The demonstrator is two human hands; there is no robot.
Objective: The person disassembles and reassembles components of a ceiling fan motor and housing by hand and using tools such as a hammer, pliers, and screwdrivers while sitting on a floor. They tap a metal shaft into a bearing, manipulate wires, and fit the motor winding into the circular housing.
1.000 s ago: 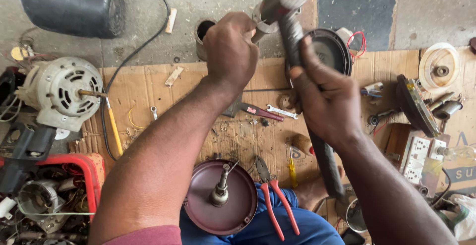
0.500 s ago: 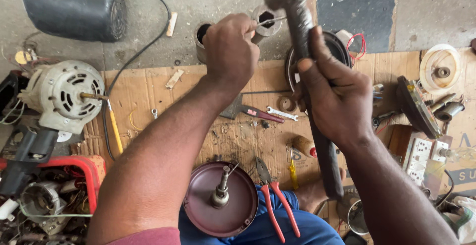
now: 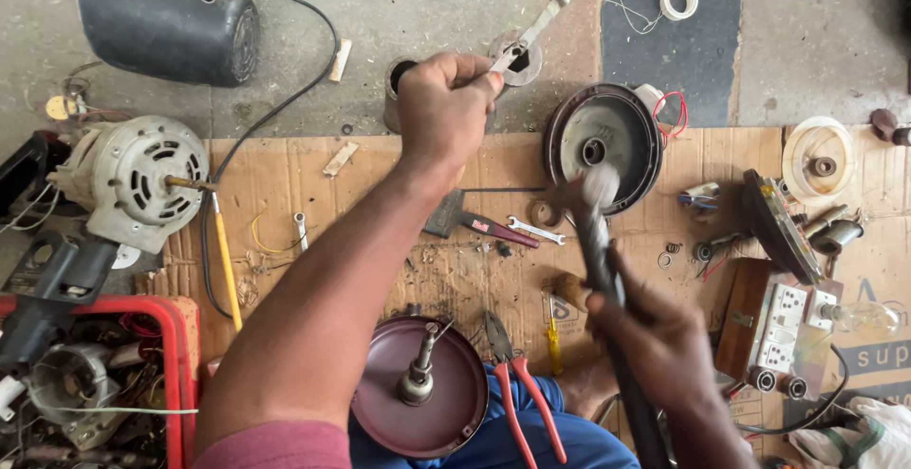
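Note:
My left hand [image 3: 446, 108] is stretched out over the concrete floor, fist closed on a silver spanner [image 3: 528, 34] that points up and right. The spanner's lower end sits at a small round metal part [image 3: 518, 61]. Lower right, my right hand [image 3: 657, 338] grips the dark handle of a hammer [image 3: 596, 232]. Its blurred head hangs over the cardboard, just below a dark round motor cover [image 3: 607, 141]. Hammer and spanner are apart.
A maroon motor cover with a shaft [image 3: 418, 398] and red-handled pliers [image 3: 520, 388] lie by my knees. A white motor [image 3: 133, 179], black housing [image 3: 166, 18] and red crate [image 3: 176, 374] are left. A switch board [image 3: 783, 322] is right.
The hammer, raised beside the spanner before, has swung down and back toward me. My right hand dropped with it. My left hand stayed put, and the spanner now shows clearly.

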